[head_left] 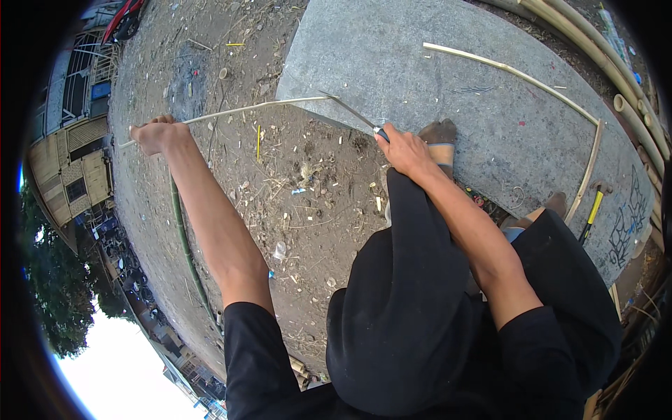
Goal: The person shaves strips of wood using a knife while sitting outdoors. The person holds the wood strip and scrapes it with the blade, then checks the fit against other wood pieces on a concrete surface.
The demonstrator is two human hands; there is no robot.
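Note:
My left hand point(159, 134), stretched far out to the left, is closed around a long thin bamboo strip point(238, 110). The strip runs rightward from my fist, and its far end reaches over the corner of the grey slab. In my right hand point(406, 152) is a knife point(355, 113), gripped by its dark handle. Its blade points up and left, crossing the strip near the right end; whether it cuts into the strip I cannot tell. My foot point(439, 133) rests on the slab beside my right hand.
On the grey slab point(364, 49) lie a pale bamboo strip point(514, 71), another strip point(586, 168) and a hammer point(594, 210) with a yellow handle. Bamboo poles point(633, 126) lie along the right edge. A green bamboo pole point(183, 241) and scattered chips cover the dirt to the left.

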